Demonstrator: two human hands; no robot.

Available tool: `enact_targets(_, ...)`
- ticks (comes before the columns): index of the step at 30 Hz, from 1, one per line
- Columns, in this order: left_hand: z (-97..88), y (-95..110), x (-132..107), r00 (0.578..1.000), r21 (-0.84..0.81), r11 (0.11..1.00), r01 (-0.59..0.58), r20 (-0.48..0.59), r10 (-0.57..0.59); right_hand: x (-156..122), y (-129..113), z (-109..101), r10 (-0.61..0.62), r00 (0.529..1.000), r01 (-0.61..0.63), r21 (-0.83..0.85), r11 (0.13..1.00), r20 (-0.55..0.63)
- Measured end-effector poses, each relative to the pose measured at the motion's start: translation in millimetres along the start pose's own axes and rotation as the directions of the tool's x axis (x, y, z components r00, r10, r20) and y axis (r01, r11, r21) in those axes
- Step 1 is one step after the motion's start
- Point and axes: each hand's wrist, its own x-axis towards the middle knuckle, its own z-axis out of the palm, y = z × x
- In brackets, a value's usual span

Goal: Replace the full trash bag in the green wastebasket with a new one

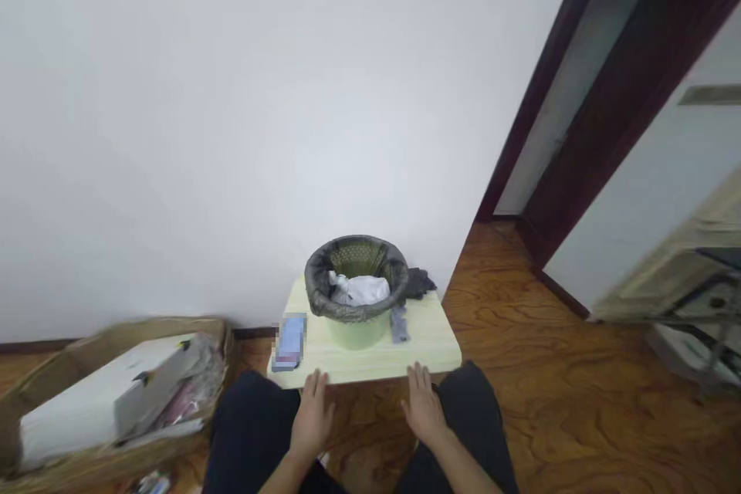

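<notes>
Head view: I'm seeing left hand (312, 414) and right hand (426, 407) lying open, empty, by the table's (431, 340) edge, bin (357, 332) standing mid-table, phone (290, 340) risking a fall if left is nudging it.

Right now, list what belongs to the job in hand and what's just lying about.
Probably the job's: green bin, its dark liner, white item inside, dark bundle and grey piece beside it, pale tabletop underneath.

Probably lying about: pixelated blue item, cardboard box, white block.

Home, by wooden floor (556, 378), door (625, 93)
</notes>
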Motion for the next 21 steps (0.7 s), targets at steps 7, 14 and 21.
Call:
enact_targets(7, -6.5, 5.0, 1.5, 0.999, -0.028, 0.999, 0.039, -0.002, -0.039, 3.5, 1.5, 5.0, 0.008, 1.000, -0.007, 0.066, 0.998, -0.007)
enact_targets(14, -20.7, 16.1, 3.4, 0.997, -0.077, 0.994, 0.077, 0.008, -0.077, 6.5, 6.2, 8.2, 0.018, 0.998, -0.008, 0.157, 0.988, -0.060)
enact_targets(21, -69.7, 41.9, 63.5, 0.943, -0.607, 0.745, 0.277, 0.023, -0.333, 46.3, -3.6, -25.7, 0.027, 0.923, 0.244, 0.637, 0.731, -0.385)
